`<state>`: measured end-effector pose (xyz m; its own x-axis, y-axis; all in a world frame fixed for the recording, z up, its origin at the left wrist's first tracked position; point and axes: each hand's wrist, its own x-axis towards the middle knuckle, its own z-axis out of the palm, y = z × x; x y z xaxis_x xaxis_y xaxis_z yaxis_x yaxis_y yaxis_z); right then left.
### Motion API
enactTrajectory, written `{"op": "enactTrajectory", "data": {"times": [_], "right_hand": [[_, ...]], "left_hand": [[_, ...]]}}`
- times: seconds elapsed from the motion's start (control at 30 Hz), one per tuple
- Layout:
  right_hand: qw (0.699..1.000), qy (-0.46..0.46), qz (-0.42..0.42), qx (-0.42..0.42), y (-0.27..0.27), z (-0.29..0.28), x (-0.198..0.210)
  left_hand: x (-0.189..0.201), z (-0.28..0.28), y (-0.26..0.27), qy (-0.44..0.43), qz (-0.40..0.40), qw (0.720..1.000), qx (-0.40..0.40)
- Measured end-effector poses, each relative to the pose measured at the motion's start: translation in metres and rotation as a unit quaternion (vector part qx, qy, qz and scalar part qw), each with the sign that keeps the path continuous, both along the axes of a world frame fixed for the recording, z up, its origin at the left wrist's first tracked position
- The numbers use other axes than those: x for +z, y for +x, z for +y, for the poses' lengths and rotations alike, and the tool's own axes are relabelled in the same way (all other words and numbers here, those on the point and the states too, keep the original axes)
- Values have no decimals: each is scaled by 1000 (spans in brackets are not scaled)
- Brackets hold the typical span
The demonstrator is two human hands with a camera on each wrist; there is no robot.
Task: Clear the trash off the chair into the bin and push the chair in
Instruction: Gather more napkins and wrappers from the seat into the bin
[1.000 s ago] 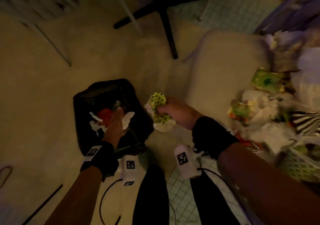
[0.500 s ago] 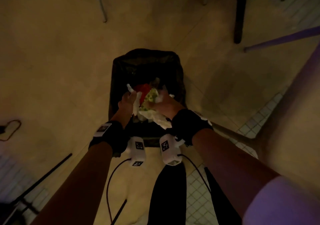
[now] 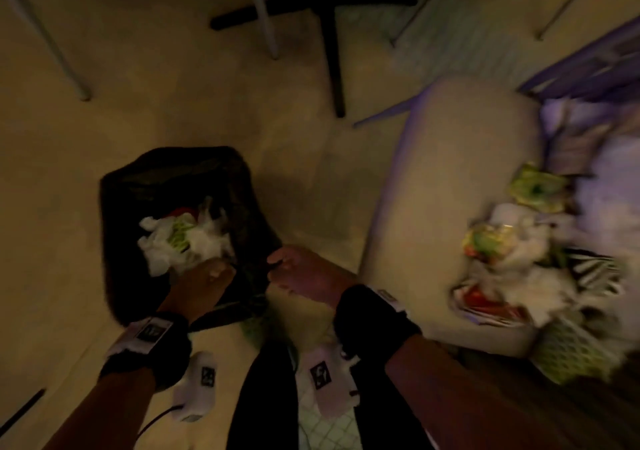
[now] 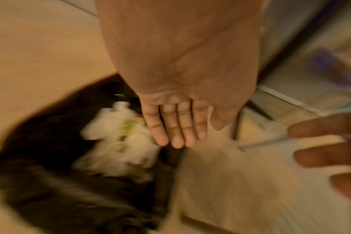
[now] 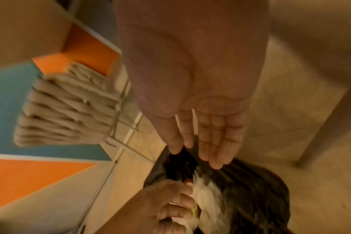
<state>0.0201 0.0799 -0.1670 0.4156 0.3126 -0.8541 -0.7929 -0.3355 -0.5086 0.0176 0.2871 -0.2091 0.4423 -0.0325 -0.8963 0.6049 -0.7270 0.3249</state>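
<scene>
A black bin (image 3: pixel 138 189) stands on the floor at the left, with white and green trash (image 3: pixel 183 241) lying inside it. My left hand (image 3: pixel 204 276) hovers at the bin's near edge, just over that trash. In the left wrist view its fingers (image 4: pixel 176 126) are straight and hold nothing. My right hand (image 3: pixel 298 273) is beside the bin's right rim. The right wrist view shows its fingers (image 5: pixel 206 139) straight and empty above the black liner (image 5: pixel 250 182). To the right, the beige chair (image 3: pixel 433 207) carries a pile of wrappers and paper (image 3: pixel 512 269).
A black star-shaped base (image 3: pixel 325 9) and thin metal legs (image 3: pixel 263 16) stand on the floor behind the bin. A green patterned basket (image 3: pixel 571 352) sits by the chair's near corner. A mop head (image 5: pixel 66 110) lies against a blue and orange wall.
The green and white wrapper that my right hand carried now lies in the bin. Both hands have let go, and the right hand has drawn back to the bin's right side.
</scene>
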Motion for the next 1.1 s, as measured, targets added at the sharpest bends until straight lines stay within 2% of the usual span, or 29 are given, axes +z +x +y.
{"op": "enactTrajectory", "data": {"times": [0.1, 0.17, 0.23, 0.3, 0.37, 0.43, 0.5, 0.63, 0.77, 0.83, 0.93, 1.0, 1.03, 1.1], "right_hand": [[997, -28, -66, -17, -10, -87, 43], [984, -112, -139, -10, -20, -147, 68], [959, -220, -178, 21, -32, -205, 87], [934, -308, -174, 54, -47, -258, 104], [896, -399, -171, 97, -65, -299, 109], [882, -437, -123, 123, -86, -333, 106], [897, -422, -72, 107, -104, -351, 95], [908, -398, -129, 38, -120, -359, 78], [923, -352, -135, -78, -117, -365, 89], [939, -278, -157, -132, -109, -365, 103], [951, -112, -171, -232, -95, -355, 120], [948, -51, -152, -275, -88, -351, 122], [946, -53, -147, -283, -85, -350, 117], [947, -128, -165, -246, -77, -347, 102]], "left_hand": [[24, -77, 10, -52, -15, 995, -88], [45, -136, 14, -92, -70, 986, -124], [60, -193, 14, -157, -101, 972, -145], [70, -247, 9, -207, -118, 955, -175], [77, -290, 4, -232, -128, 941, -209], [85, -333, -6, -258, -129, 930, -229], [93, -365, -15, -271, -121, 924, -242], [96, -391, -30, -262, -134, 920, -260], [102, -395, -35, -282, -158, 924, -205], [109, -397, -35, -302, -149, 925, -177], [122, -399, -31, -249, -104, 949, -162], [124, -394, -29, -264, -140, 950, -89], [123, -388, -27, -281, -170, 944, -34], [114, -370, -21, -269, -207, 940, 41]]}}
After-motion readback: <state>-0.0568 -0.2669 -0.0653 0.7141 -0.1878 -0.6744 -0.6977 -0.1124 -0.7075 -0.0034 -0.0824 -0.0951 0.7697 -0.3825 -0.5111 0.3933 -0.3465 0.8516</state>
